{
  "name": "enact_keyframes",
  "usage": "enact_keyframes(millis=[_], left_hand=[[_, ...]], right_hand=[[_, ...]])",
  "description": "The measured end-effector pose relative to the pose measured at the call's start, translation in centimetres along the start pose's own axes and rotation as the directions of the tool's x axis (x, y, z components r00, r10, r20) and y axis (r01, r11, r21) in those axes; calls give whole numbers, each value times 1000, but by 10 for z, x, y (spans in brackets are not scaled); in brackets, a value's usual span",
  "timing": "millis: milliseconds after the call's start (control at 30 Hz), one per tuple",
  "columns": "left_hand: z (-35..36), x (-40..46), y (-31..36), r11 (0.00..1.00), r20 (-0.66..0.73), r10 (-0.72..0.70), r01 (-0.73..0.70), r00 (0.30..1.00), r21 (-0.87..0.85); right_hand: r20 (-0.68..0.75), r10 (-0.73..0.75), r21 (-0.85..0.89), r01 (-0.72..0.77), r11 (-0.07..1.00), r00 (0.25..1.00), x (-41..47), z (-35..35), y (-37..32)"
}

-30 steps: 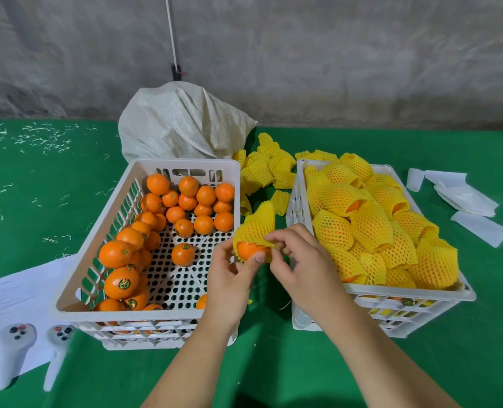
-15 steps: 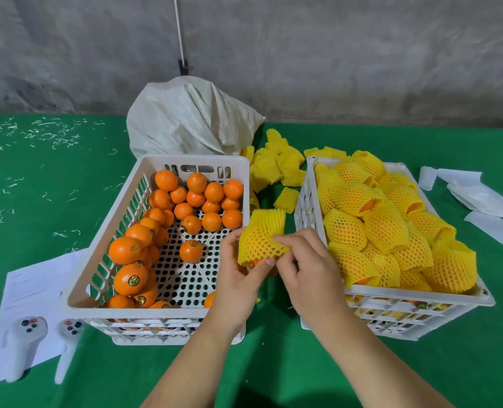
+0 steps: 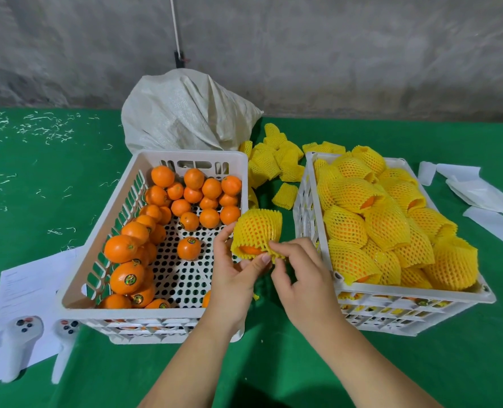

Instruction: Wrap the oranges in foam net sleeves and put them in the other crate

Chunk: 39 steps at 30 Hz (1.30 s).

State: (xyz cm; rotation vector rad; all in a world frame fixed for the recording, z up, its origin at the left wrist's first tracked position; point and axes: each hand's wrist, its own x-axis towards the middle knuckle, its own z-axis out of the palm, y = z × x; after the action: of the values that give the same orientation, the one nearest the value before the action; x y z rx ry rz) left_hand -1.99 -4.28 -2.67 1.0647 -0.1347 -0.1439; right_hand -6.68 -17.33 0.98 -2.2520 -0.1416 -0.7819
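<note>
Orange [image 3: 249, 249] netted, both hands [image 3: 238, 278] pinching sleeve [image 3: 257, 231]; sticker text unreadable.

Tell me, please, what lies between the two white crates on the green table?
In the head view, loose foam net sleeves lie between the left crate and the right crate, at the far end. Nearer, both hands hold a sleeved orange over the gap.

Both forearms are bare to the frame's lower edge, with no sleeves, and fingernails cut short.
</note>
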Motion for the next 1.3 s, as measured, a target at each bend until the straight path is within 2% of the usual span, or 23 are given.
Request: enact_keyframes(millis=[67, 133, 200, 233, 333, 367, 400, 467, 533, 600, 667, 733, 800, 933, 1000, 1067, 1133, 1200, 1300], left_hand=[[-1, -1, 1, 1000, 18, -10, 10, 1000, 17], [-1, -3, 1, 993, 81, -3, -6, 997, 115], [0, -6, 0, 975, 130, 17, -45, 991, 216], [0, -7, 0, 970, 107, 23, -49, 994, 239], [1, -6, 0, 994, -104, -25, 36, 994, 104], [3, -6, 0, 995, -156, -12, 27, 988, 93], [5, -7, -1, 988, -177, 38, -11, 984, 151], [12, -12, -3, 935, -149, 172, -114, 974, 337], [18, -17, -7, 829, -59, 267, -198, 962, 523], [19, -18, -7, 733, 32, 283, -238, 958, 637], [11, -12, -3, 711, 99, 251, -252, 963, 657], [0, 0, 7, 774, 173, 144, -220, 974, 593], [-9, 14, 14, 836, 178, 11, -107, 984, 538], [-14, 26, 8, 775, 82, -24, -33, 996, 631], [-15, 28, 3, 772, 60, -32, -13, 998, 635], [-17, 30, 0, 773, 49, -46, 5, 998, 634], [-19, 33, -1, 786, 33, -57, 25, 998, 617], [-19, 35, 0, 798, 22, -62, 37, 998, 601], [-20, 37, -3, 813, -3, -63, 53, 998, 579]], right_hand=[[32, 173, 175, -176, 969, 984, 1, -2, -6], [114, 396, 336, -411, 848, 911, 9, -1, -11], [258, 486, 382, -550, 743, 835, 18, 4, -16], [299, 493, 418, -577, 702, 817, 20, 8, -17], [216, 546, 548, -563, 618, 810, 17, 16, -16], [171, 555, 577, -540, 613, 814, 15, 18, -16], [134, 560, 593, -519, 615, 817, 13, 20, -17], [56, 578, 605, -488, 629, 814, 11, 25, -20], [-24, 600, 609, -464, 643, 800, 10, 30, -22], [-39, 607, 600, -467, 649, 794, 9, 31, -21], [23, 619, 583, -513, 630, 785, 9, 29, -18], [65, 616, 543, -546, 639, 785, 10, 24, -10], [52, 608, 493, -550, 674, 792, 17, 13, -2], [-145, 578, 418, -479, 771, 803, 57, -47, 27], [-299, 490, 236, -435, 869, 819, 86, -89, 58], [-355, 392, -21, -426, 904, 849, 114, -126, 98], [-268, 420, -228, -481, 847, 867, 135, -148, 139], [-88, 521, -357, -515, 779, 849, 146, -150, 168], [86, 592, -382, -522, 762, 801, 156, -141, 182]])
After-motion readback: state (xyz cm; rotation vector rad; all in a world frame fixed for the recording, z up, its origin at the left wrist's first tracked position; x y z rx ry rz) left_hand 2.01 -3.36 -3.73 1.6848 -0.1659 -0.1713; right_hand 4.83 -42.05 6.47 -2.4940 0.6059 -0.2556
